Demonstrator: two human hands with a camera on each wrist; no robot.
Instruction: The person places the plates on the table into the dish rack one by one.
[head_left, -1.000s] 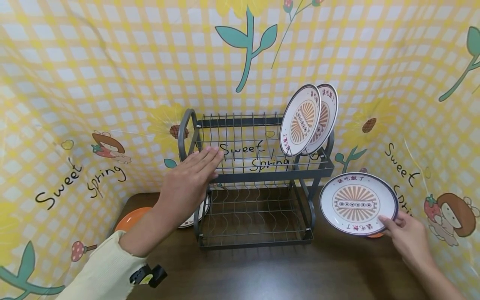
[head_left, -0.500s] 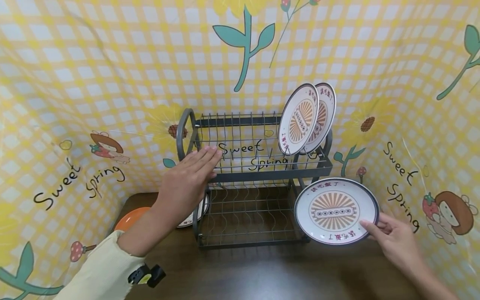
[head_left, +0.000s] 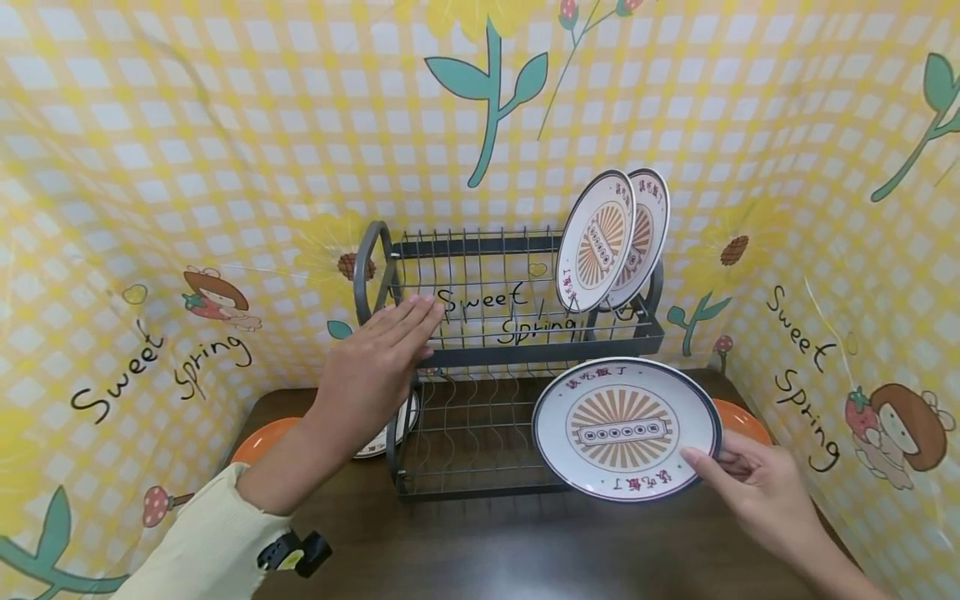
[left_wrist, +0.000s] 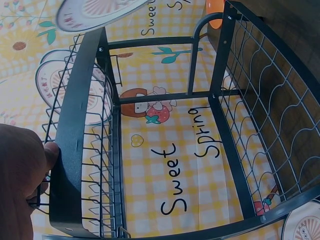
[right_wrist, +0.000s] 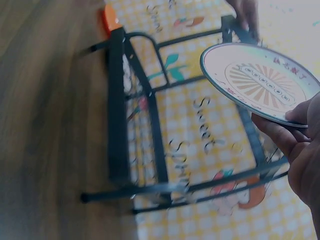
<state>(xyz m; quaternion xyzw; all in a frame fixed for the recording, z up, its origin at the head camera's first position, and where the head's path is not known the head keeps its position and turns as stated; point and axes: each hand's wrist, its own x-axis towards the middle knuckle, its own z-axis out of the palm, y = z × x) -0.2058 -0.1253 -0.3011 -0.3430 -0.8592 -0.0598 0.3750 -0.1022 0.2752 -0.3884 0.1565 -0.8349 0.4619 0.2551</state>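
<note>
My left hand (head_left: 375, 362) rests straight-fingered on a dark-grey metal two-tier rack (head_left: 495, 356). To its right, two round white patterned plates (head_left: 596, 242) lean in the rack. My right hand (head_left: 765, 492) pinches a dark-rimmed round white plate (head_left: 626, 429), extending left.

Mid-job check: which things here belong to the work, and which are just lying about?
In the job, it seems:
held plate, in the right hand
rack, under the left hand
two racked plates

Apparently lying about:
left orange dish
right orange dish
white plate beside the rack
</note>
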